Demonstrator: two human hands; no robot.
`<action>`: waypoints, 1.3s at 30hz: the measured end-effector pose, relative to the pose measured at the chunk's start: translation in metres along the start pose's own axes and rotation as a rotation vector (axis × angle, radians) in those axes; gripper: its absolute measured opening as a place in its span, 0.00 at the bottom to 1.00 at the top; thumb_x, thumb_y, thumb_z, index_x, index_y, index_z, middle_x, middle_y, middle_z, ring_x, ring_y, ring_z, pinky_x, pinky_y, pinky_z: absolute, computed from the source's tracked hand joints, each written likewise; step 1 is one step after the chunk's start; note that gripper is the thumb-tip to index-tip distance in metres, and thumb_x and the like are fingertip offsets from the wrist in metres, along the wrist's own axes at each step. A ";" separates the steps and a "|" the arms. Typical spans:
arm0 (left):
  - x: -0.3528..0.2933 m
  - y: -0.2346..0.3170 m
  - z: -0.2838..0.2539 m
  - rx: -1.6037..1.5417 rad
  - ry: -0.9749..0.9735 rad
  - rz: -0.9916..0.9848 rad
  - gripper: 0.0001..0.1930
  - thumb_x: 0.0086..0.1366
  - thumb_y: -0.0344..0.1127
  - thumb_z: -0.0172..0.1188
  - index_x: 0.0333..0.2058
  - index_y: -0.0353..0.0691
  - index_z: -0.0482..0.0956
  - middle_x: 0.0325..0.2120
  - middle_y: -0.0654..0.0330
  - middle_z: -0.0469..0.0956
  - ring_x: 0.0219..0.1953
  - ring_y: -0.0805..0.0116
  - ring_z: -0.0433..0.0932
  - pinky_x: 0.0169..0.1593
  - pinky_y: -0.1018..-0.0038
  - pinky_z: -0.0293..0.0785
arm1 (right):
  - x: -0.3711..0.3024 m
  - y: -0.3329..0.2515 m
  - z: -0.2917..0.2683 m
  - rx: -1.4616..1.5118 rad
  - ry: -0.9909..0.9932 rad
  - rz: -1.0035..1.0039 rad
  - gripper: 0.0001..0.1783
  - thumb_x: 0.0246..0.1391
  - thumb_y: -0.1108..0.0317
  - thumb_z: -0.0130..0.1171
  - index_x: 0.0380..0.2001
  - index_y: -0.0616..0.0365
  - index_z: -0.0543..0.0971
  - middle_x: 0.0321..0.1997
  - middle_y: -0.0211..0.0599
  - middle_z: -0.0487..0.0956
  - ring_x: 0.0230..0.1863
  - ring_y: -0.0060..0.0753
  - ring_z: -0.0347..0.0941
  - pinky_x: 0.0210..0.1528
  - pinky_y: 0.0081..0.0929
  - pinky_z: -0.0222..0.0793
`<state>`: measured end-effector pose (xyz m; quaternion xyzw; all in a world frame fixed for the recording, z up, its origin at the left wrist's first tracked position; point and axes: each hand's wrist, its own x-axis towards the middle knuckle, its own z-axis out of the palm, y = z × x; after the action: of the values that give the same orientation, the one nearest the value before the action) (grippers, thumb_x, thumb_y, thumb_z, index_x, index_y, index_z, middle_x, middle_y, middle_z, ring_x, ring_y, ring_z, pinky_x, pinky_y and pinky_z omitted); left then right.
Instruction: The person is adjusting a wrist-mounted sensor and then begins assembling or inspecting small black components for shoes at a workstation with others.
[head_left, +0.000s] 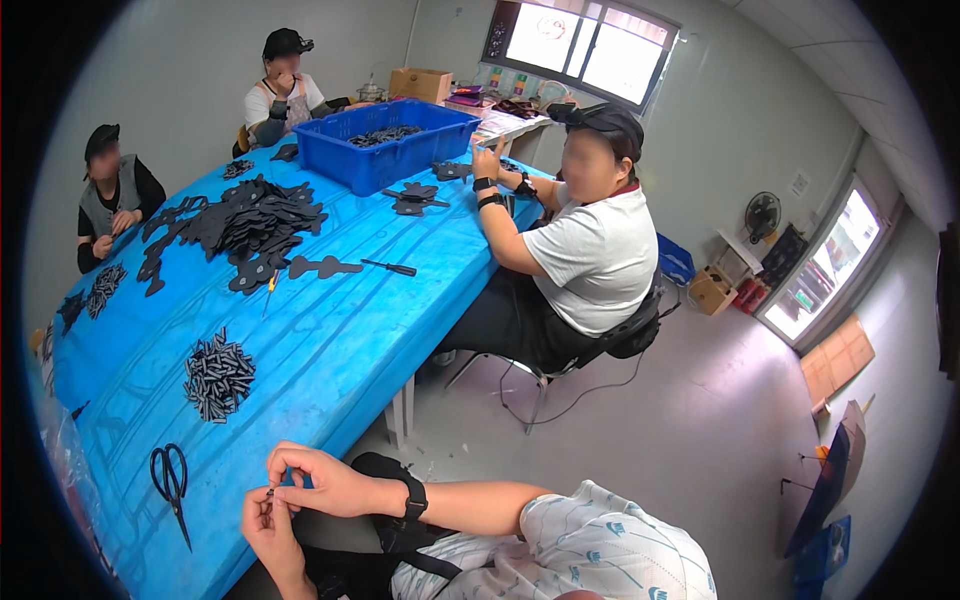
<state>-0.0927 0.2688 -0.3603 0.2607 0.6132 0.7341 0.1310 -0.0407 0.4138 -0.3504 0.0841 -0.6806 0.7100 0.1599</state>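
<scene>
Small dark piece [270, 492], lower left of frame, is pinched between fingertips of left hand [268, 530] and right hand [318, 482], off the counter [330, 340] edge. Risk: a loosened pinch likely drops it to the floor.

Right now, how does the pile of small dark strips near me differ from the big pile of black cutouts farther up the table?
The pile of small dark strips is compact, of short, narrow pieces. The big pile of black cutouts sprawls wide, of larger, irregular flat shapes. Both lie loose on the blue table cover.
</scene>
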 end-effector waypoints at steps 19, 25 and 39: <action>-0.003 -0.014 -0.005 0.037 0.017 -0.036 0.07 0.68 0.30 0.52 0.30 0.35 0.70 0.21 0.68 0.69 0.23 0.84 0.64 0.27 0.85 0.58 | -0.003 -0.024 0.003 -0.131 0.055 -0.094 0.05 0.53 0.69 0.58 0.30 0.58 0.73 0.28 0.28 0.71 0.29 0.23 0.64 0.33 0.22 0.61; -0.007 -0.014 -0.007 0.073 0.007 -0.045 0.07 0.68 0.30 0.52 0.30 0.35 0.70 0.21 0.67 0.69 0.23 0.84 0.64 0.28 0.85 0.59 | -0.005 -0.028 0.004 -0.161 0.068 -0.167 0.08 0.55 0.66 0.57 0.29 0.59 0.72 0.24 0.31 0.72 0.21 0.22 0.69 0.26 0.22 0.62; -0.021 0.008 -0.015 0.000 0.107 0.015 0.09 0.71 0.32 0.48 0.30 0.36 0.67 0.21 0.62 0.72 0.23 0.79 0.67 0.29 0.82 0.63 | -0.006 -0.027 0.008 -0.180 -0.029 0.034 0.06 0.56 0.67 0.57 0.31 0.58 0.73 0.25 0.26 0.71 0.25 0.18 0.64 0.27 0.19 0.61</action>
<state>-0.0819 0.2439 -0.3592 0.2257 0.6172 0.7480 0.0923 -0.0268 0.4056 -0.3268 0.0682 -0.7454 0.6472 0.1448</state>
